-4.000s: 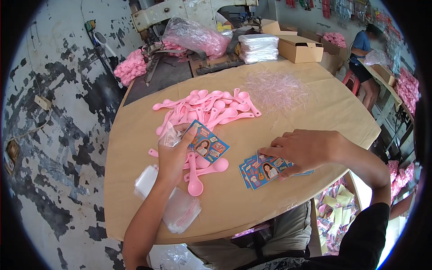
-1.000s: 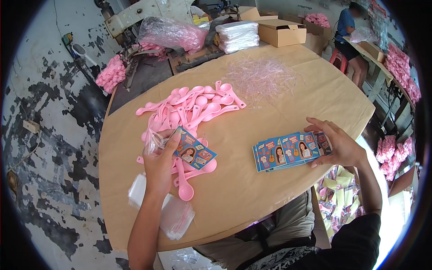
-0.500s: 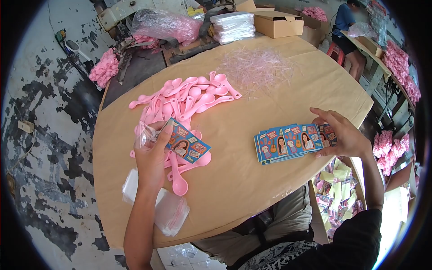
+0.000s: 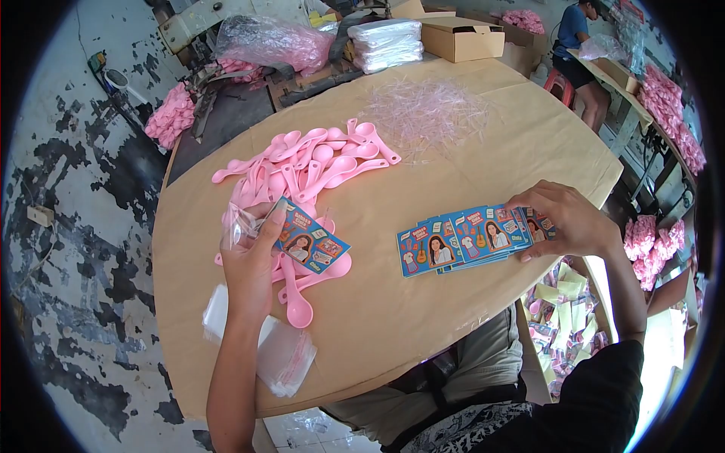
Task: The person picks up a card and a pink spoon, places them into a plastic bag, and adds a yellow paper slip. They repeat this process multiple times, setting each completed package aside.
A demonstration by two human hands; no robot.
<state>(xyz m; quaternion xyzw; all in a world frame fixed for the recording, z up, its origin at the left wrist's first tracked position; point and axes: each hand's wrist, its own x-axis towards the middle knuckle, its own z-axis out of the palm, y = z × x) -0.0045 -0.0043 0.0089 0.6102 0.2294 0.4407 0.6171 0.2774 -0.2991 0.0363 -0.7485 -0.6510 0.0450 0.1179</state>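
My left hand is closed, pinching a blue printed card between thumb and fingers. Crumpled clear plastic, apparently a small bag, is also in that hand. Beneath and beyond it lie pink plastic spoons in a heap, with one spoon just below the card. On the right, my right hand grips the right end of a fanned stack of matching cards, thumb at the near edge and fingers at the far edge. Flat clear bags lie by my left forearm.
Loose clear strips are spread at the far side of the brown-covered table. Behind stand stacked plastic packs and a cardboard box. A box of packed items sits at my right. Another person sits far right.
The top cards of the stack have slid left, so it is fanned wider. My right hand has shifted slightly left over its end. My left hand stays nearly still with its card.
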